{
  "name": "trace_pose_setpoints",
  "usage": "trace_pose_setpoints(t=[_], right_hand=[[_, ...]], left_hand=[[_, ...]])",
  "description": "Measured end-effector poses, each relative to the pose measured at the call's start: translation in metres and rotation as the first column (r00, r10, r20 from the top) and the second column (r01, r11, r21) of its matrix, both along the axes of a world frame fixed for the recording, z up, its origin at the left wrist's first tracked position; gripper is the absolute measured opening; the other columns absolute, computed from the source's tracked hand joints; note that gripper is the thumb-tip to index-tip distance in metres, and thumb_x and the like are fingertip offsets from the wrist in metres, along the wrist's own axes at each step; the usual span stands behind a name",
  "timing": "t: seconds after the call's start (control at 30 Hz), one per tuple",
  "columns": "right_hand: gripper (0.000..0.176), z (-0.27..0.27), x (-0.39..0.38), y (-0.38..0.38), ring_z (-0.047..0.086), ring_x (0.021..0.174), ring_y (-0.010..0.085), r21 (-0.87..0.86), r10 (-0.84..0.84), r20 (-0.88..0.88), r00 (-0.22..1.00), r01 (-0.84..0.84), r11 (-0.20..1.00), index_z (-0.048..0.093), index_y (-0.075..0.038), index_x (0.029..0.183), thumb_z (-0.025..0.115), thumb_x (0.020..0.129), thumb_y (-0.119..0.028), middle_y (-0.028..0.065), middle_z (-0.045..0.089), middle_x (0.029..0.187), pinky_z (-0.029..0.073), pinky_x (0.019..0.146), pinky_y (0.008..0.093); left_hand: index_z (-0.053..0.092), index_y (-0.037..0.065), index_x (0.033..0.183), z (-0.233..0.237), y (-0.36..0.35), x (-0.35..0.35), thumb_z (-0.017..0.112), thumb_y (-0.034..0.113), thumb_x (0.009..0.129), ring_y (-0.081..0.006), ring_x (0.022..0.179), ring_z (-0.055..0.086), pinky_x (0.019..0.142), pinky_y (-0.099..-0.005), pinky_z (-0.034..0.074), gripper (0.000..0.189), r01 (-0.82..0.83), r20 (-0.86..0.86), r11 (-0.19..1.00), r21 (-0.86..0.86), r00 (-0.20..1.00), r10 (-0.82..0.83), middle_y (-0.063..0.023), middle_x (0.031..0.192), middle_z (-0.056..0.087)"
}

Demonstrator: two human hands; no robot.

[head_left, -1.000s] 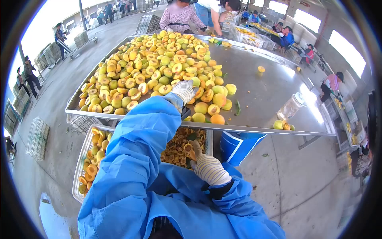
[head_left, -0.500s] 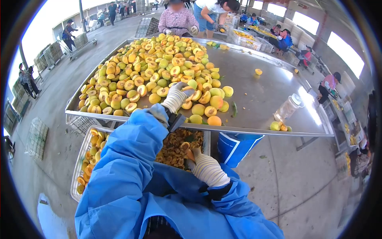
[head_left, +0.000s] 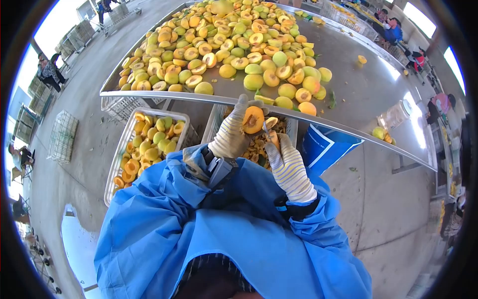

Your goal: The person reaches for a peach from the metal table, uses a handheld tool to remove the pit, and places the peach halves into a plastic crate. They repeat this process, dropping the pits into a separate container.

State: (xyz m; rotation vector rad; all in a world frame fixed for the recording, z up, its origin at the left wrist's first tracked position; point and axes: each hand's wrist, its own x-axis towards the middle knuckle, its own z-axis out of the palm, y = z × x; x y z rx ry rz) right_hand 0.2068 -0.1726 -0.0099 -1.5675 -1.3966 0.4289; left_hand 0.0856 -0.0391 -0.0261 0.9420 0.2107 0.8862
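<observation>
Our left hand pinches a fruit half, cut side facing us, just in front of the table. Our right hand pinches a small tool by its orange handle. We should hold the fruit still and push gently. We cannot tell what the pale bit by the tool's end is, and our hands hide part of the crate below.

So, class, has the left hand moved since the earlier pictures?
Yes: the left hand has drawn back toward the wearer, from over the metal table to its near edge.
</observation>
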Motion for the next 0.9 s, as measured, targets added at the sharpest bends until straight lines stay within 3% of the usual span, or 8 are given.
trace_pose_setpoints(t=[0.03,0.1,0.3,0.5,0.6,0.73,0.8,0.9], right_hand=[[0.026,-0.004,0.000,0.000,0.061,0.072,0.0471,0.004,-0.005,0.033,0.999,0.005,1.000,0.054,0.000,0.108,0.059,0.095,-0.022,0.0262,0.062,0.077,0.047,0.059,0.0498],[0.027,-0.012,0.000,0.002,0.061,0.072,0.0468,0.017,-0.025,0.099,0.995,0.024,1.000,0.054,0.001,0.108,0.060,0.095,-0.022,0.0265,0.062,0.077,0.047,0.058,0.0500],[0.027,-0.008,-0.005,0.006,0.062,0.069,0.0455,0.058,-0.061,0.187,0.981,0.051,0.997,0.053,0.000,0.107,0.060,0.094,-0.023,0.0258,0.063,0.075,0.048,0.056,0.0512],[0.029,0.008,-0.012,0.004,0.062,0.075,0.0457,-0.239,-0.003,0.375,0.927,0.100,0.966,0.055,0.002,0.110,0.058,0.094,-0.021,0.0273,0.063,0.081,0.048,0.063,0.0496],[0.028,-0.014,-0.005,0.007,0.062,0.075,0.0461,-0.038,0.069,0.163,0.984,-0.064,0.997,0.055,0.001,0.107,0.057,0.094,-0.023,0.0266,0.064,0.080,0.048,0.064,0.0520],[0.029,-0.003,-0.008,0.002,0.062,0.081,0.0456,-0.293,0.090,0.258,0.962,-0.011,0.956,0.054,0.002,0.109,0.056,0.096,-0.024,0.0276,0.063,0.084,0.049,0.069,0.0482],[0.031,-0.002,-0.009,0.002,0.063,0.081,0.0445,-0.281,0.070,0.242,0.968,0.001,0.960,0.053,0.002,0.112,0.056,0.096,-0.024,0.0261,0.064,0.085,0.050,0.070,0.0460],[0.035,-0.051,-0.007,0.013,0.063,0.066,0.0436,0.134,0.071,0.119,0.990,-0.087,0.987,0.054,0.001,0.108,0.058,0.095,-0.031,0.0234,0.067,0.086,0.052,0.063,0.0470]], left_hand=[[0.054,0.004,0.125,0.004,-0.004,0.001,0.049,0.031,0.103,-0.0177,0.109,0.060,0.106,-0.0349,0.044,0.035,-0.013,0.055,0.999,0.046,0.998,0.011,-0.0089,0.113,0.063],[0.057,0.004,0.121,0.016,-0.005,0.001,0.050,0.038,0.102,-0.0171,0.107,0.061,0.102,-0.0339,0.046,0.040,0.111,0.062,0.947,-0.302,0.993,-0.097,-0.0089,0.110,0.063],[0.060,0.004,0.115,0.002,-0.014,0.008,0.057,0.054,0.093,-0.0210,0.097,0.063,0.090,-0.0345,0.052,0.055,0.022,-0.079,0.966,-0.258,0.996,-0.044,-0.0090,0.105,0.064],[0.064,0.002,0.108,0.006,-0.015,0.007,0.055,0.058,0.093,-0.0169,0.087,0.064,0.083,-0.0299,0.053,0.058,-0.067,-0.240,0.984,-0.163,0.970,0.026,-0.0076,0.096,0.066],[0.065,0.002,0.104,0.007,-0.013,0.004,0.052,0.059,0.094,-0.0152,0.083,0.064,0.080,-0.0280,0.052,0.060,-0.093,-0.344,0.994,-0.064,0.937,0.066,-0.0079,0.093,0.067],[0.067,0.001,0.099,0.005,-0.003,0.001,0.051,0.060,0.094,-0.0145,0.083,0.064,0.080,-0.0271,0.052,0.061,-0.004,-0.404,0.999,-0.054,0.915,-0.018,-0.0083,0.093,0.067],[0.067,0.000,0.096,0.011,-0.002,0.002,0.051,0.059,0.095,-0.0146,0.084,0.064,0.080,-0.0274,0.052,0.061,0.002,-0.413,1.000,-0.013,0.911,-0.007,-0.0082,0.092,0.068],[0.068,0.000,0.095,0.018,-0.015,0.007,0.051,0.058,0.095,-0.0149,0.085,0.064,0.081,-0.0275,0.052,0.061,-0.103,-0.319,0.993,-0.059,0.944,0.079,-0.0086,0.090,0.068]])
